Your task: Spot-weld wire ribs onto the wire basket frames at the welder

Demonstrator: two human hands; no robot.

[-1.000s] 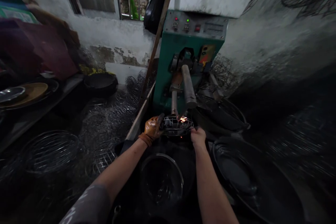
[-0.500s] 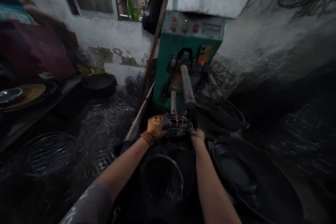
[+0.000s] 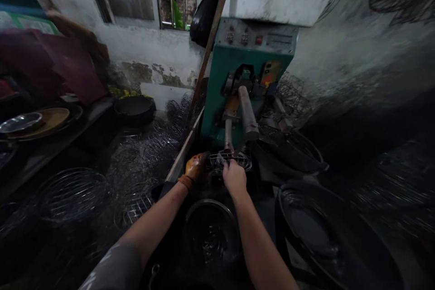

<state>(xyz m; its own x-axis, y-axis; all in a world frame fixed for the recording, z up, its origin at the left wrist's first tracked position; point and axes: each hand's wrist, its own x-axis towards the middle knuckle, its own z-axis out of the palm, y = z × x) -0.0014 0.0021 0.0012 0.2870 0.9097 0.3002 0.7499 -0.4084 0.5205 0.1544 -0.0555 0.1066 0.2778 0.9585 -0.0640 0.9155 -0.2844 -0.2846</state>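
A small round wire basket (image 3: pixel 238 161) sits under the two metal electrode arms (image 3: pixel 247 116) of a green welding machine (image 3: pixel 238 72). My left hand (image 3: pixel 195 167), in an orange glove, grips the basket's left rim. My bare right hand (image 3: pixel 234 176) is closed on the basket's near rim, close to the middle. No spark shows at the electrode tips.
A metal bowl (image 3: pixel 210 231) lies below my arms. Dark round pans (image 3: pixel 306 226) are stacked to the right. Piles of wire baskets (image 3: pixel 71 190) cover the left floor. A wooden pole (image 3: pixel 207 54) leans by the machine. A bench with plates (image 3: pixel 37 122) stands far left.
The welding spark has gone out. My right hand has slid from the basket's right side to its near middle rim. The view shifted slightly to the right.
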